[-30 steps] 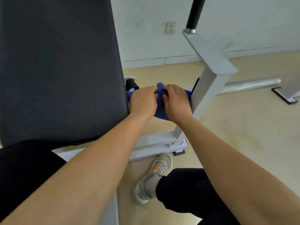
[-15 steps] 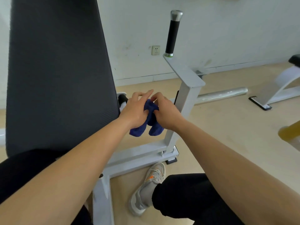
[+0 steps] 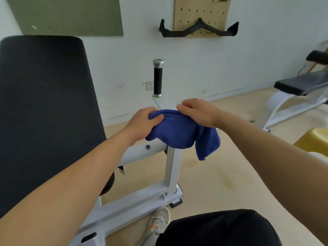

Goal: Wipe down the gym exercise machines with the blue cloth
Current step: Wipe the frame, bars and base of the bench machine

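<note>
The blue cloth (image 3: 179,134) hangs bunched between both hands, over the top of the white machine frame (image 3: 170,167). My left hand (image 3: 142,121) grips its left end with thumb and curled fingers. My right hand (image 3: 197,110) pinches its upper right edge, and a loose flap of cloth droops below that wrist. The machine's black back pad (image 3: 44,112) fills the left side. Its upright black handle (image 3: 157,80) with a chrome cap stands just behind the hands.
A second bench with a black seat (image 3: 300,86) on a white curved base stands at the right. A yellow object (image 3: 314,139) sits at the right edge. My shoe (image 3: 158,224) rests on the floor by the frame's foot. A black bar attachment (image 3: 198,31) hangs on the wall pegboard.
Both hands have lifted the cloth from low beside the frame post up to its top and spread it wider. The view has tilted up, showing more wall.
</note>
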